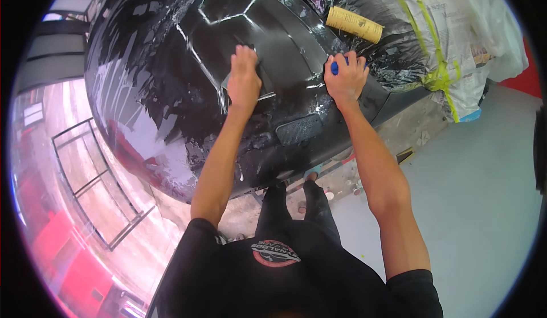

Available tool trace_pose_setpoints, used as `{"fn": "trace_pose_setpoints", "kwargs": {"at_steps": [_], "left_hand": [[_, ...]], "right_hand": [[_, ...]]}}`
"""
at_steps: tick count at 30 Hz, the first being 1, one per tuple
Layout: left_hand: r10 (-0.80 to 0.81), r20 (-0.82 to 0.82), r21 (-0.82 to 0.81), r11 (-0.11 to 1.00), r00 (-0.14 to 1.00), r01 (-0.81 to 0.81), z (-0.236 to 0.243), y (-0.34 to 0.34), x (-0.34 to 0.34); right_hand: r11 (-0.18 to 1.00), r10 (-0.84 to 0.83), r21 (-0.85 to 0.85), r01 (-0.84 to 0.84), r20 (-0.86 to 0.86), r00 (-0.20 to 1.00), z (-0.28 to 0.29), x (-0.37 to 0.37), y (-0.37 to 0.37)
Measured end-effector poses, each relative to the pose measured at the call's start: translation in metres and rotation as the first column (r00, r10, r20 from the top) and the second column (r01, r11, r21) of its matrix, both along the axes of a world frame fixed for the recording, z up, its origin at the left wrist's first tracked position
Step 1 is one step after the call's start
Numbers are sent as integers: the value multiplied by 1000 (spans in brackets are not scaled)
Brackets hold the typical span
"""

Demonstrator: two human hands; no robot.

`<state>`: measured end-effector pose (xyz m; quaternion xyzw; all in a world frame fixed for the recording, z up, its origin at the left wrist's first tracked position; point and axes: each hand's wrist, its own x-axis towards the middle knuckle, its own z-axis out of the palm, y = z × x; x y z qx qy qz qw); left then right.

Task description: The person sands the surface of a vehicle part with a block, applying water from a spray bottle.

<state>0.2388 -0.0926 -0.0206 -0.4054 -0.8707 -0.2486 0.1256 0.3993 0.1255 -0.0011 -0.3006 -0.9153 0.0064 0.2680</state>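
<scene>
A glossy black car body panel, streaked with whitish wet residue, curves in front of me. My left hand is closed and pressed against its middle; what it grips, if anything, is hidden under the fingers. To the right, my right hand is wrapped round a blue object that shows only at its edges, so its kind is unclear. This hand rests near the panel's right side. Just beyond it lies a yellow printed cylinder on its side. Pale lines of residue form angular shapes around my left hand.
Masking sheets with yellow-green tape cover the car at the right. A recess sits in the near panel. A dark metal frame stands at the left. My feet are on the floor close to the car's edge.
</scene>
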Motion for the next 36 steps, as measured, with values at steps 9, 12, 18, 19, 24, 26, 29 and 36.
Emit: {"fn": "trace_pose_setpoints", "kwargs": {"at_steps": [9,12,18,19,24,26,29,36], "left_hand": [[-53,47,38,998,997,52,-12,-19,48],[17,84,80,997,996,-23,12,15,2],[-62,61,71,996,996,58,-22,-29,85],[-53,56,66,997,997,49,-16,-18,70],[-16,73,148,989,997,5,13,32,23],[-15,122,92,996,992,3,10,13,67],[-94,116,25,995,989,91,-15,-28,75],[106,47,95,989,993,-110,-1,23,9]], "right_hand": [[1000,-26,5,26,26,999,1,5,2],[1000,6,-15,-6,-20,1000,4,-3,1],[1000,-25,5,25,23,999,4,6,3],[1000,-17,-8,17,15,1000,4,4,1],[1000,5,8,-5,1,1000,8,1,-1],[999,-20,35,20,2,1000,4,12,9],[1000,-25,-6,25,49,999,3,6,3],[1000,-13,-6,14,22,1000,4,5,1]]}}
